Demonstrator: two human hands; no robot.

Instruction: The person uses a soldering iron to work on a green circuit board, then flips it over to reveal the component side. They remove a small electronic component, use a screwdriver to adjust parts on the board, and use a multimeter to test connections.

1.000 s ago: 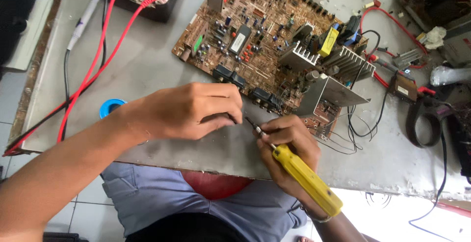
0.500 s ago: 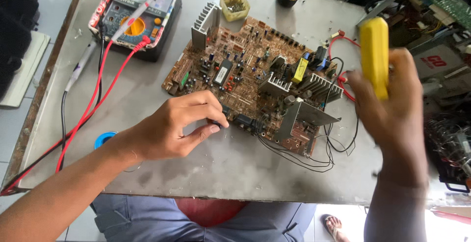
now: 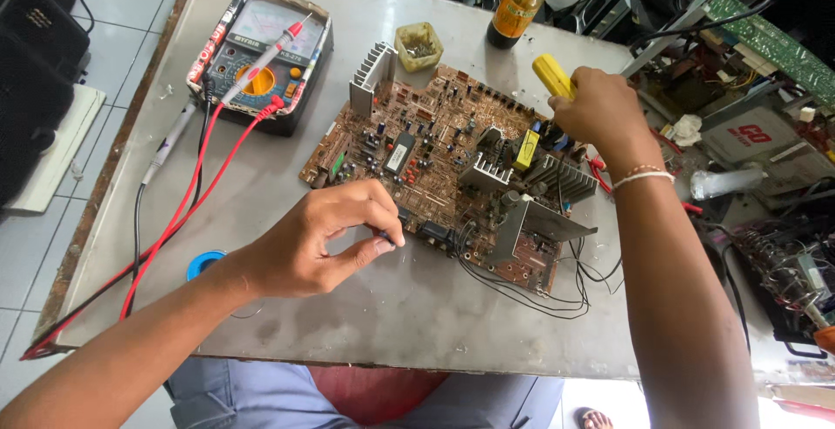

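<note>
Grey metal worktop (image 3: 417, 325) under daylight, tiled floor at its left edge; clutter of boards and cables crowds the far right. From my remote seat I read the scene thus. Centre: a brown circuit board (image 3: 435, 159), component side up, lying flat with black wires trailing off its near right corner. My left hand (image 3: 322, 242) rests at the board's near edge, thumb and forefinger pinched on a small dark part there; what exactly it grips I cannot tell. My right hand (image 3: 604, 112) is closed around a yellow-handled tool (image 3: 553, 75), held over the board's far right corner, its tip hidden. Upper left: an analogue multimeter (image 3: 261, 55) with red and black leads, untouched. I judge work on the board to be mid-course: nothing looks removed or reassembled.
</note>
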